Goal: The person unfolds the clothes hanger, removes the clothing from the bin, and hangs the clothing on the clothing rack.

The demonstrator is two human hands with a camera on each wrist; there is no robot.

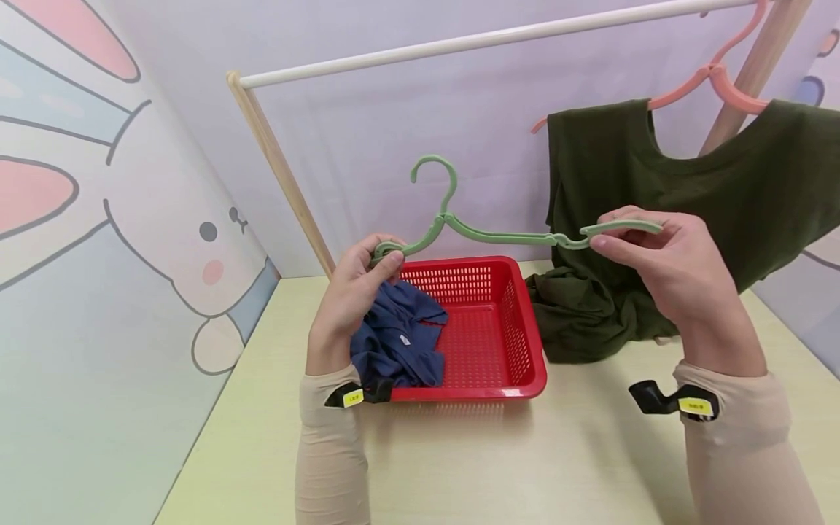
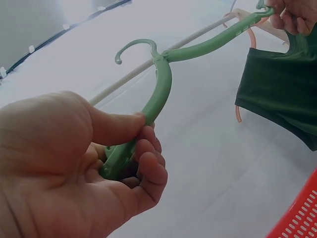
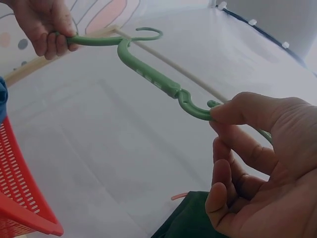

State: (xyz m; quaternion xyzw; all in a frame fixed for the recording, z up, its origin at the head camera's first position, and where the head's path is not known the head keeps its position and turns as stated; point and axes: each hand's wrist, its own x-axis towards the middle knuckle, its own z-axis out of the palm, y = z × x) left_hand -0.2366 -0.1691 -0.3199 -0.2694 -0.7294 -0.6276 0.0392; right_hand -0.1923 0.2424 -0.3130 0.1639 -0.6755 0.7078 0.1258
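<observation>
A green folding clothes hanger (image 1: 502, 237) is held up between both hands above a red basket (image 1: 534, 350), its hook pointing up. My left hand (image 1: 354, 288) grips the hanger's left arm, thumb on top and fingers curled beneath, as the left wrist view shows. At the other end my right hand (image 1: 682, 270) pinches the right arm near its notched tip between thumb and forefinger; the remaining fingers are loosely bent in the right wrist view. That right arm is stretched out longer than the left. Inside the basket's left half lies a crumpled navy garment (image 1: 400, 339), partly behind my left wrist.
A white rail (image 1: 459, 44) on wooden posts crosses behind the basket. On the right, a dark green sleeveless top (image 1: 604, 168) hangs from a pink hanger (image 1: 735, 91), its lower part bunched on the pale table (image 1: 459, 467). A rabbit-patterned wall (image 1: 151, 219) borders the left.
</observation>
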